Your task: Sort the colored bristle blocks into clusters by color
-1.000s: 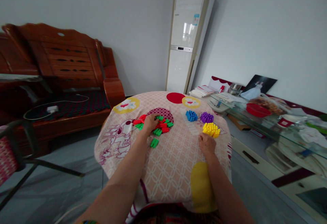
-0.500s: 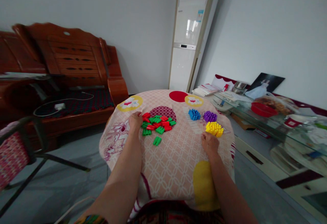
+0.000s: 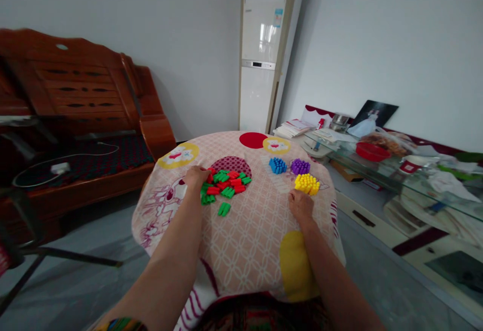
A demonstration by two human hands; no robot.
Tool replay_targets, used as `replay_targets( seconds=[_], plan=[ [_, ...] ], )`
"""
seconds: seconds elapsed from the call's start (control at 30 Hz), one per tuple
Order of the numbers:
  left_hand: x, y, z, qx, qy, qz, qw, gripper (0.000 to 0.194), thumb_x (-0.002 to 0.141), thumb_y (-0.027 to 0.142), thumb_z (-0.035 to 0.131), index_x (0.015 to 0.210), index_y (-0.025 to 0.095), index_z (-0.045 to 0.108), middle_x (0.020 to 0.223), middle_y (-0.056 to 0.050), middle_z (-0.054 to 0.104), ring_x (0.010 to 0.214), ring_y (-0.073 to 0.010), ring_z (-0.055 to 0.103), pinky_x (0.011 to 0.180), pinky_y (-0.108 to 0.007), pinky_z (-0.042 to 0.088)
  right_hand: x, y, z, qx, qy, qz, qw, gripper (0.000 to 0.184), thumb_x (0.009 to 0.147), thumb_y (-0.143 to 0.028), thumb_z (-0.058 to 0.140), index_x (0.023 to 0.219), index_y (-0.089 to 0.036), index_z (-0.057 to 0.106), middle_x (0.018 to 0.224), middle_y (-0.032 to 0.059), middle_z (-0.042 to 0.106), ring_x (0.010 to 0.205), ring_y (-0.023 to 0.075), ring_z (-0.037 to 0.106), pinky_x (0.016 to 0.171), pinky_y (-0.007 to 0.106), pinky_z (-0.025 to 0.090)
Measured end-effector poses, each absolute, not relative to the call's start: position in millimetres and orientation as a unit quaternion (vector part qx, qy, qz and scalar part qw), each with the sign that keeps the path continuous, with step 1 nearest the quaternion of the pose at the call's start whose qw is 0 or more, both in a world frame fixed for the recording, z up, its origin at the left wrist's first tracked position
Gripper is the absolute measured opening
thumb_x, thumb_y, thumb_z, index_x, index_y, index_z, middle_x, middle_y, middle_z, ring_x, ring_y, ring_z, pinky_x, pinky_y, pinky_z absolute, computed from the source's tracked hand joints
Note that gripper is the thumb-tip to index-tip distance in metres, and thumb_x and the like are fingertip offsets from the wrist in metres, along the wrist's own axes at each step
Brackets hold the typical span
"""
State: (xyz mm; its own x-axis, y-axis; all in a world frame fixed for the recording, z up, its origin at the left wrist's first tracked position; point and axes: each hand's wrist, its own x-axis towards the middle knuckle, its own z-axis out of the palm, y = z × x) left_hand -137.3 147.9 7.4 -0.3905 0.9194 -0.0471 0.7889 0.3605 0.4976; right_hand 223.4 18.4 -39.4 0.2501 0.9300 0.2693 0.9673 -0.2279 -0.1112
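Observation:
A loose pile of small red plastic pieces [image 3: 237, 182] and green plastic pieces [image 3: 228, 192] lies on the patterned tablecloth [image 3: 241, 250]. My left hand [image 3: 196, 176] is at the pile's left edge, fingers curled in, the tips meeting a red piece; whether they grip it is hidden. A lone green piece [image 3: 224, 209] lies apart, nearer to me. My right hand [image 3: 301, 204] rests closed on the cloth, just in front of a yellow cluster of knobbly pieces [image 3: 307, 184]; its inside is hidden. Behind stand a blue cluster [image 3: 277, 165] and a purple cluster [image 3: 300, 166].
To the right, a glass-topped cabinet [image 3: 377, 170] carries papers [image 3: 292, 129], a red bowl [image 3: 373, 151] and a photo [image 3: 375, 114]. A wooden sofa [image 3: 83, 94] stands at the left, and a tall white air conditioner [image 3: 258, 69] fills the back corner.
My left hand moved left off the middle of the pile, then came to touch its left edge. My right hand has stayed by the yellow cluster. The view has shifted slightly.

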Motion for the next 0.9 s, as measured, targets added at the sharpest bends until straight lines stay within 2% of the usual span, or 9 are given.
replay_targets(
  seconds=[0.07,0.13,0.27,0.33,0.4,0.47,0.57,0.7,0.9],
  plan=[
    [-138.9,145.6,10.7,0.551,0.777,0.269,0.144,0.035,0.078,0.044,0.064,0.094,0.014,0.072,0.087,-0.012,0.074,0.088,-0.0302,0.069,0.073,-0.037,0.050,223.5,18.4,-39.7,-0.782,-0.605,-0.073,0.128,0.024,0.096,-0.026,0.049,0.093,-0.018,0.072,0.091,0.0079,0.073,0.078,0.0150,0.062,0.064,0.026,0.030],
    [-136.5,143.0,15.3,0.580,0.731,0.335,0.127,0.037,0.082,0.041,0.060,0.102,0.013,0.070,0.083,-0.009,0.073,0.085,-0.0264,0.067,0.073,-0.034,0.050,223.8,18.8,-41.1,-0.782,-0.604,-0.074,0.136,0.025,0.096,-0.026,0.049,0.091,-0.018,0.072,0.090,0.0077,0.073,0.077,0.0149,0.062,0.064,0.026,0.031],
    [-100.6,135.7,22.7,0.606,0.681,0.390,0.127,0.040,0.089,0.043,0.051,0.113,0.016,0.067,0.100,-0.006,0.074,0.088,-0.0176,0.067,0.071,-0.025,0.051,219.0,20.1,-45.5,-0.759,-0.622,-0.079,0.177,0.026,0.096,-0.024,0.046,0.091,-0.018,0.071,0.089,0.0065,0.072,0.077,0.0145,0.060,0.067,0.025,0.033],
    [-66.2,128.6,20.5,0.629,0.615,0.451,0.153,0.039,0.087,0.043,0.055,0.111,0.015,0.069,0.097,-0.007,0.075,0.084,-0.0168,0.068,0.070,-0.024,0.050,212.5,21.0,-48.0,-0.732,-0.643,-0.080,0.209,0.026,0.097,-0.023,0.045,0.096,-0.017,0.071,0.091,0.0071,0.072,0.082,0.0155,0.061,0.070,0.024,0.035],
    [-27.8,119.2,13.1,0.680,0.555,0.436,0.201,0.033,0.082,0.038,0.063,0.103,0.014,0.073,0.089,-0.006,0.075,0.079,-0.0160,0.068,0.069,-0.024,0.049,205.0,22.1,-50.2,-0.700,-0.667,-0.080,0.241,0.028,0.097,-0.024,0.045,0.106,-0.017,0.070,0.096,0.0084,0.071,0.086,0.0167,0.061,0.074,0.024,0.038],
    [6.9,109.3,2.9,0.736,0.516,0.367,0.240,0.026,0.078,0.033,0.067,0.095,0.014,0.075,0.081,-0.006,0.075,0.072,-0.0157,0.067,0.066,-0.024,0.048,198.7,23.3,-51.1,-0.674,-0.686,-0.077,0.263,0.032,0.097,-0.024,0.045,0.119,-0.016,0.066,0.099,0.0095,0.071,0.088,0.0177,0.062,0.078,0.025,0.040],
    [40.6,98.8,-11.0,0.770,0.501,0.308,0.248,0.021,0.077,0.032,0.068,0.087,0.015,0.077,0.078,-0.006,0.075,0.071,-0.0165,0.066,0.066,-0.025,0.048,194.0,25.3,-49.5,-0.655,-0.704,-0.069,0.265,0.037,0.096,-0.023,0.047,0.131,-0.016,0.059,0.102,0.0101,0.070,0.090,0.0185,0.063,0.079,0.026,0.043],
    [53.2,97.0,-18.3,0.772,0.491,0.306,0.264,0.024,0.081,0.033,0.063,0.082,0.015,0.078,0.076,-0.005,0.075,0.072,-0.0171,0.066,0.066,-0.025,0.048,193.4,27.9,-45.8,-0.660,-0.711,-0.062,0.234,0.033,0.098,-0.023,0.045,0.126,-0.019,0.063,0.106,0.0103,0.069,0.092,0.0187,0.063,0.079,0.025,0.043],
    [52.3,97.3,-22.0,0.775,0.471,0.325,0.270,0.024,0.084,0.027,0.059,0.090,0.014,0.078,0.083,-0.006,0.076,0.075,-0.0161,0.066,0.071,-0.025,0.049,195.5,35.0,-47.4,-0.674,-0.696,-0.052,0.244,0.030,0.101,-0.024,0.042,0.114,-0.015,0.067,0.102,0.0110,0.070,0.090,0.0178,0.062,0.077,0.024,0.040]
  ],
)
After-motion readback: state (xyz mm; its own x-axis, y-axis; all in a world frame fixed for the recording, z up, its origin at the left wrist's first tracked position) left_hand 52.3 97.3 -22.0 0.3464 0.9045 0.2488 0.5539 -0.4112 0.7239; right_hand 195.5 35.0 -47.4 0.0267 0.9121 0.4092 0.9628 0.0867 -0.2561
